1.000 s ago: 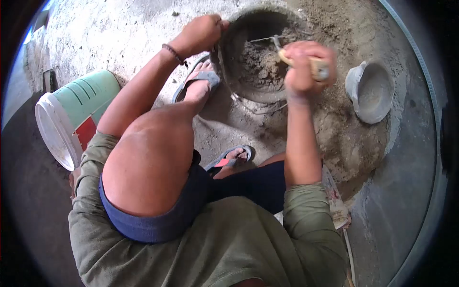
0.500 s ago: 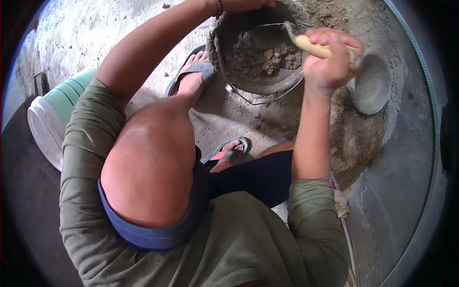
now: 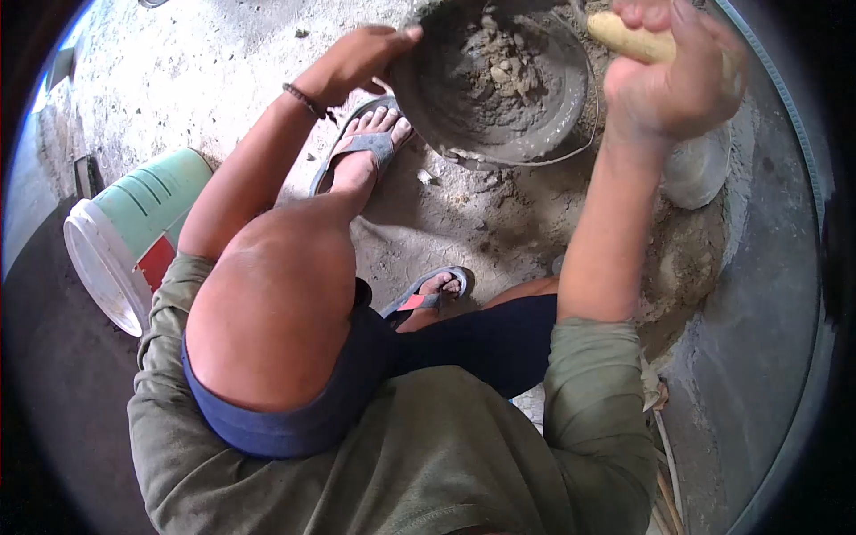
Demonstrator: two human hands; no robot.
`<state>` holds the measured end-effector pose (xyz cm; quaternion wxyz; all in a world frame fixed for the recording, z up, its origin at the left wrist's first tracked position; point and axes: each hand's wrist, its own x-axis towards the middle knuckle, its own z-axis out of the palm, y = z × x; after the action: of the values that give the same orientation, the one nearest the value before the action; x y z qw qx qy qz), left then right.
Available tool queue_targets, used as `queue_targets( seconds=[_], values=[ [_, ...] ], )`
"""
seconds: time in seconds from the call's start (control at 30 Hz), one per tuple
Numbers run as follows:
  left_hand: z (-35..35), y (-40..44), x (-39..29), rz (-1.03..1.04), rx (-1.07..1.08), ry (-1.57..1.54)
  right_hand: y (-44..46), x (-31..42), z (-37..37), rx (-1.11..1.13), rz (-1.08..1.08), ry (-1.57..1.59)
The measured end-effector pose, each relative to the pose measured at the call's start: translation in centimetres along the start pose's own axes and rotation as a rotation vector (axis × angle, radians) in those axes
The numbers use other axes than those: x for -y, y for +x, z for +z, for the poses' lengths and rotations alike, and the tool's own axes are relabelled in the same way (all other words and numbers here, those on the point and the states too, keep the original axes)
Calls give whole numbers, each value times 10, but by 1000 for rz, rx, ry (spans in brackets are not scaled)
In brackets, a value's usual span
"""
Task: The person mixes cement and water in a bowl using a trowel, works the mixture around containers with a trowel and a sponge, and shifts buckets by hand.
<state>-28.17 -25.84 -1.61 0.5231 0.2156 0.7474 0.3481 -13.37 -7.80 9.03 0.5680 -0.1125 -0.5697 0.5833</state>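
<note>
Rough, pale grey ground (image 3: 214, 67), dusty and speckled with small lumps, spreads across the upper left; on the right it gives way to a mound of damp brown sandy material (image 3: 682, 267) and then to a smooth dark grey surface (image 3: 758, 339). A round dark bucket with a mud-smeared rim (image 3: 526, 152) stands near the top, beyond the person's feet; inside it lies a lumpy grey-brown mix (image 3: 508, 76), and a thin wire bail hangs around its lower right side.

The hands are apart; the left hand (image 3: 367, 58), below which a dark beaded bracelet (image 3: 303, 100) circles the wrist, is loosely open at the bucket's left edge, a fingertip at the rim; the right hand (image 3: 676, 85) is closed around a pale yellow wooden handle (image 3: 629, 37), raised to the right of the bucket; the tool's working end is cut off by the top edge.

Behind the right wrist, partly hidden, sits a shallow grey bowl (image 3: 700, 174) beside the mound; at the left, a light green plastic bucket (image 3: 160, 192) with a white rim and a red patch lies on its side, near the left forearm; grey strapped sandals (image 3: 379, 147) are on both feet, the nearer one with a red-orange patch.
</note>
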Motion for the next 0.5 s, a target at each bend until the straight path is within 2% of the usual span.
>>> queue_targets(
  seconds=[0.07, 0.1, 0.17, 0.23, 0.27, 0.33, 0.4, 0.47, 0.5],
  values=[
    [-1, 11, 7, 146, -93, 15, -3, -23, -8, 45, -71, -149],
    [-7, 15, 6, 190, -65, 101, -16, -40, 2, -134, 1, -330],
    [-8, 19, 7, 109, -97, 80, -63, -96, -30, -16, 154, -373],
    [-5, 21, 12, 59, -169, 1, -68, -67, -32, 92, 183, -259],
    [-10, 21, 11, 19, -110, 47, -70, -57, -43, 67, 249, -164],
    [-8, 17, 10, 67, -117, 85, -54, -26, -49, 78, 207, -100],
    [-4, 18, 8, 56, -132, -24, -24, -10, -57, 122, 146, 5],
    [-2, 17, 5, 44, -144, -23, 2, -6, -43, 80, 233, 156],
    [-5, 17, -1, 48, -159, 32, 2, -19, -40, 144, 76, -100]
  ],
)
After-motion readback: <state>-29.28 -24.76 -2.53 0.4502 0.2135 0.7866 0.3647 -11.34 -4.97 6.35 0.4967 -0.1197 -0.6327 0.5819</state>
